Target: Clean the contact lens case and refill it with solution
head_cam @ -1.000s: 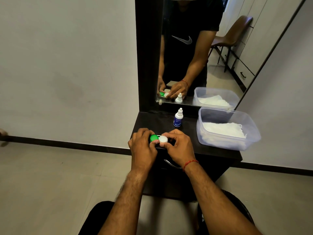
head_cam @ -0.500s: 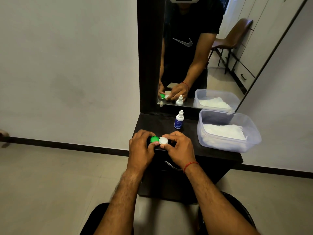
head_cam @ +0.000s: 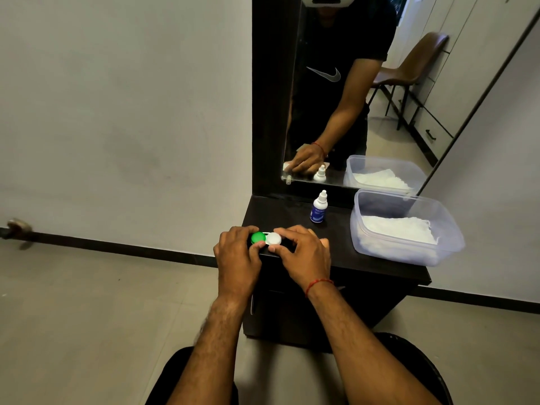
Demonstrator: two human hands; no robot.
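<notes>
The contact lens case (head_cam: 266, 238) has a green cap on its left well and a white cap on its right well. It sits at the front left edge of the dark dresser top (head_cam: 336, 244). My left hand (head_cam: 238, 254) grips the green-capped end, thumb against the cap. My right hand (head_cam: 304, 254) pinches the white cap between thumb and fingers. A small white solution bottle (head_cam: 319, 207) with a blue label stands upright behind the hands, capped.
A clear plastic tub (head_cam: 409, 249) holding white tissues stands on the right of the dresser top. A mirror (head_cam: 365, 92) rises behind, reflecting me, a chair and drawers. The white wall lies left; the tiled floor is below.
Both hands stay on the case at the dresser's front edge. The fingers have shifted slightly on the caps. My head has moved, so the view has shifted.
</notes>
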